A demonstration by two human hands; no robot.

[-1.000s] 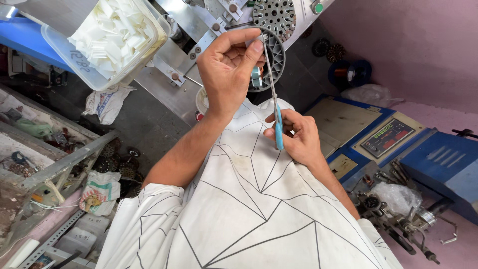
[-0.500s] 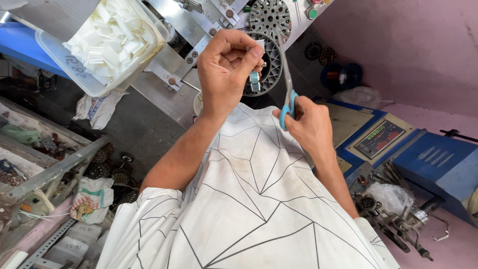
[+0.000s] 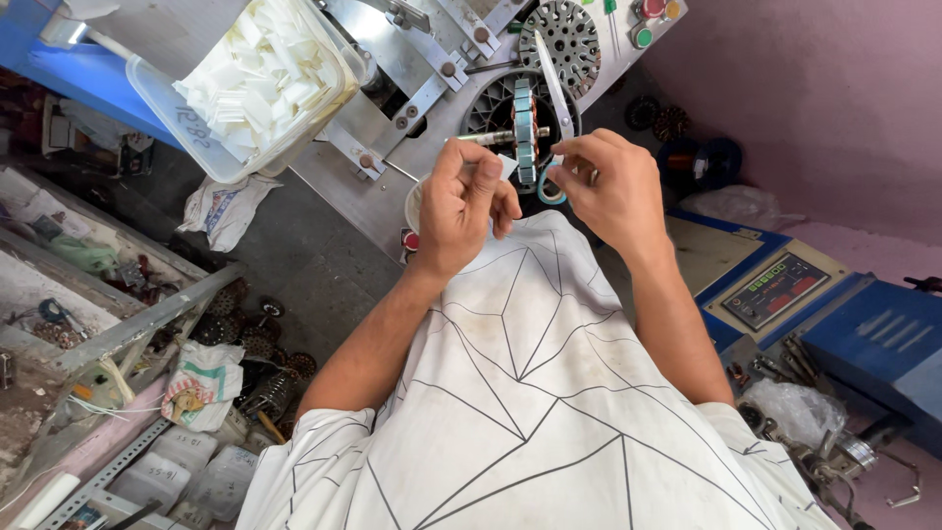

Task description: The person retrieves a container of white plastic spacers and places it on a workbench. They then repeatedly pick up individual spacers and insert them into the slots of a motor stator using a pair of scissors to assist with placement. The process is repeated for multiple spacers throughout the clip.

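Observation:
My left hand point(image 3: 461, 208) pinches a small white paper slip point(image 3: 506, 165) just left of a round slotted metal stator core point(image 3: 525, 126) that sits on a shaft of the grey winding machine point(image 3: 412, 69). On the other side of the core, my right hand point(image 3: 610, 186) grips scissors with blue handles point(image 3: 549, 182), their blades pointing up past the core. Both hands hover close together above my white, black-lined shirt.
A clear plastic tub of white paper strips point(image 3: 260, 79) stands on the machine at upper left. A blue control box with a display point(image 3: 785, 290) is at right. Metal racks, bags and several loose stator parts point(image 3: 245, 334) lie on the floor at left.
My left hand has come down from the core and now holds a white slip. My right hand has lifted the scissors up beside the core.

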